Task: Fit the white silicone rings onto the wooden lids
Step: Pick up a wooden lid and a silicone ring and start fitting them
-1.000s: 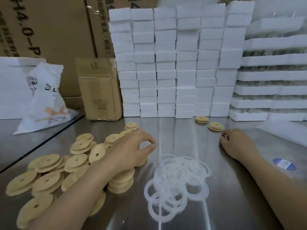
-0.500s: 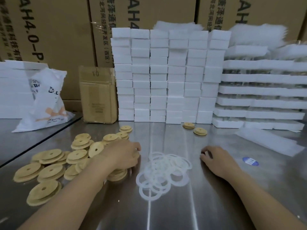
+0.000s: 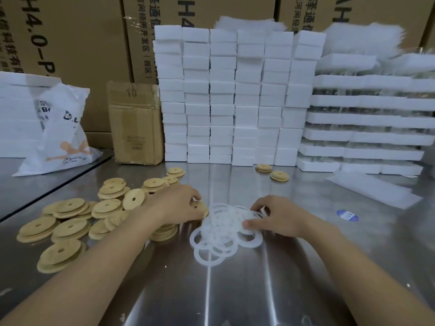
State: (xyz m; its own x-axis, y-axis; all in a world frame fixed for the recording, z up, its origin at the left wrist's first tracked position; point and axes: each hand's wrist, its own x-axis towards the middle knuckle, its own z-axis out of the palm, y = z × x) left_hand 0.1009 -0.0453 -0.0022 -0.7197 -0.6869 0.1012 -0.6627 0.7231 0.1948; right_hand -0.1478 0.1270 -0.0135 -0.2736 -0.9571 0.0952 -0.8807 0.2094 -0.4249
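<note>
Several round wooden lids [image 3: 70,229] with centre holes lie scattered and stacked on the left of the steel table. A heap of white silicone rings [image 3: 221,234] sits in the middle. My left hand [image 3: 179,205] is curled round one wooden lid [image 3: 200,208] at the right edge of the lid pile. On the right side of the ring heap my right hand [image 3: 275,217] pinches a ring with fingers and thumb. Two small stacks of lids [image 3: 273,171] stand farther back on the right.
Stacked white foam blocks [image 3: 235,97] wall off the back of the steel table [image 3: 235,290], with foam trays [image 3: 367,123] to the right. A small cardboard box [image 3: 135,123] and a white plastic bag [image 3: 58,132] stand at the back left. A blue sticker [image 3: 347,215] lies right.
My right hand has moved left from the bare table onto the ring heap and taken hold of a ring. My left hand has settled lower on a lid. The camera has tilted up.
</note>
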